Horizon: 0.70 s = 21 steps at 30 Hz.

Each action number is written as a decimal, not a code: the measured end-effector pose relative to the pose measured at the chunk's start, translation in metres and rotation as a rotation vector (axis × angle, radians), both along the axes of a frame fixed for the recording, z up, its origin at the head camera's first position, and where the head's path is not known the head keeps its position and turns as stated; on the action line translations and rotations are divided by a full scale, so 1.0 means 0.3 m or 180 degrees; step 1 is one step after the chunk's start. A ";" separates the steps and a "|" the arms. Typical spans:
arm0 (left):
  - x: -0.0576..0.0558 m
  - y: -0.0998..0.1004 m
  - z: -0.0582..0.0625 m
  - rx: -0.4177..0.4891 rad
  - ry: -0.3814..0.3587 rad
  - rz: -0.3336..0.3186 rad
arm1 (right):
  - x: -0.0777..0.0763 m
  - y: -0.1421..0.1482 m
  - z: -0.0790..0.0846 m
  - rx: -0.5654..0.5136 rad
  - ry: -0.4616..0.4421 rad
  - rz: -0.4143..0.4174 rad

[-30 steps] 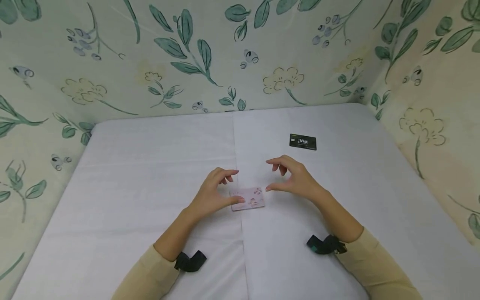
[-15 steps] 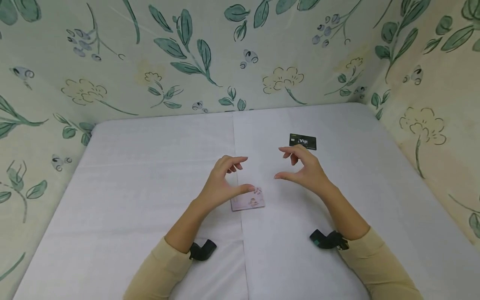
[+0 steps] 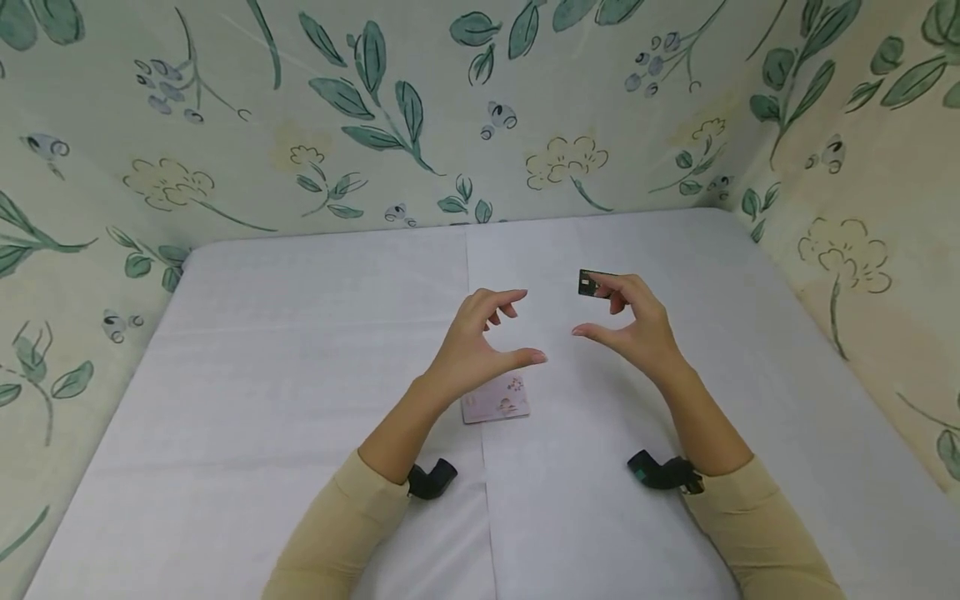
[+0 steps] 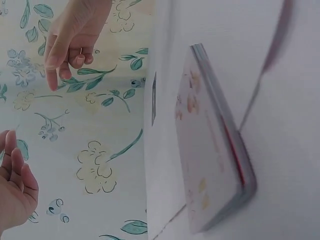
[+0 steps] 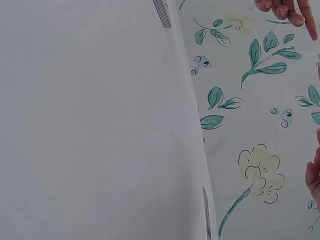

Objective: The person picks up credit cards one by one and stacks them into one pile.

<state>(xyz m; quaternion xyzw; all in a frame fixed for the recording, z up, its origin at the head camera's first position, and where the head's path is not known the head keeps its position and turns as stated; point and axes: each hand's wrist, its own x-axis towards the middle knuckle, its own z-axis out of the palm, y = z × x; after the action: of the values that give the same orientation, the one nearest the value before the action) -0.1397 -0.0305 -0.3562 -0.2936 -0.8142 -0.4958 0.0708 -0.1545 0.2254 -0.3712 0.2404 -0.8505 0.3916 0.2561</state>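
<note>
My left hand (image 3: 487, 333) hovers over the far edge of a pink stack of cards (image 3: 497, 403), its thumb spread well apart from its bent fingers. Nothing is between them. The stack lies flat near the table's middle, and the left wrist view shows its layered side close up. My right hand (image 3: 637, 325), likewise with thumb and fingers apart and holding nothing, is to the right. Its fingers overlap the black card (image 3: 586, 283) in the head view and hide most of it. In the left wrist view, that card (image 4: 154, 100) lies beyond the stack.
A white cloth with a lengthwise seam covers the table (image 3: 262, 358). Patterned fabric walls (image 3: 480, 108) rise behind it and at both sides. A black wrist camera (image 3: 433, 480) is on the left wrist, another camera (image 3: 660, 470) on the right.
Both hands have moved away from me and to the right, rising off the pink stack. My right fingers now cover part of the black card. Both cards' places are unchanged.
</note>
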 end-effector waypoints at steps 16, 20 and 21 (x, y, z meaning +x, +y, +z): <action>-0.084 0.160 0.075 -0.0092 -0.0210 0.0128 | -0.011 0.094 0.035 -0.0143 0.0005 -0.0500; -0.111 0.200 0.070 -0.0129 -0.0246 0.0153 | -0.021 0.115 0.028 -0.0146 0.0055 -0.0536; -0.118 0.210 0.068 -0.0142 -0.0255 0.0165 | -0.023 0.119 0.026 -0.0137 0.0054 -0.0556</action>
<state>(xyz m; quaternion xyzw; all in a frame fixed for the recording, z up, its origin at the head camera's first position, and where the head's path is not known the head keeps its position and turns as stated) -0.1752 0.0324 -0.3357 -0.2538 -0.8346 -0.4869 0.0444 -0.1616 0.2612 -0.3635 0.1631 -0.8574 0.3838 0.3016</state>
